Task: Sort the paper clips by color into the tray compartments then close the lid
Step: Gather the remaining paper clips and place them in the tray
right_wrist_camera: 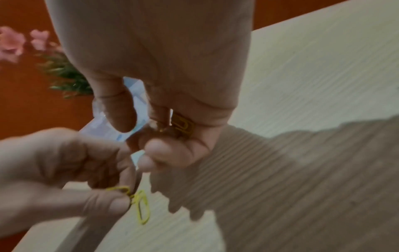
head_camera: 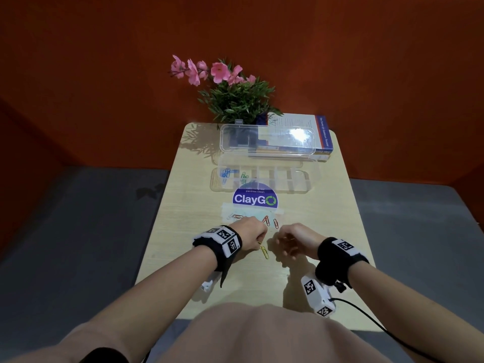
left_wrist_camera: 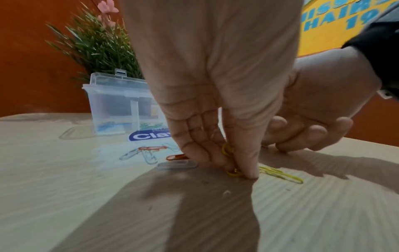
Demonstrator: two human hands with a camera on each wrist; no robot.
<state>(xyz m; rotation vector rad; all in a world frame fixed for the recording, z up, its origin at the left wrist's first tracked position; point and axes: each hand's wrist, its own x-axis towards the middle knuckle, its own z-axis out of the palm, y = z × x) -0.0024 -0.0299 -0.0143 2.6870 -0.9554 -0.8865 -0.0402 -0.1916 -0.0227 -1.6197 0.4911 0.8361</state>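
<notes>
My left hand (head_camera: pixel 258 238) is down at the table and pinches a yellow paper clip (left_wrist_camera: pixel 234 173) between thumb and fingers. Another yellow clip (head_camera: pixel 264 252) lies on the table just beside it. Close to its right, my right hand (head_camera: pixel 284 241) holds yellow clips (right_wrist_camera: pixel 182 125) inside its curled fingers. Orange clips (head_camera: pixel 267 220) and clear clips (head_camera: pixel 233 216) lie just beyond the hands. The clear compartment tray (head_camera: pixel 298 188) sits farther back with its lid (head_camera: pixel 267 140) standing open. Blue clips (head_camera: pixel 225 173) and green clips (head_camera: pixel 244 176) lie in its left compartments.
A blue ClayGo sticker (head_camera: pixel 254 199) is on the table between the tray and the loose clips. A potted plant with pink flowers (head_camera: pixel 235 93) and a book (head_camera: pixel 314 134) stand behind the tray. The table edge is near my body.
</notes>
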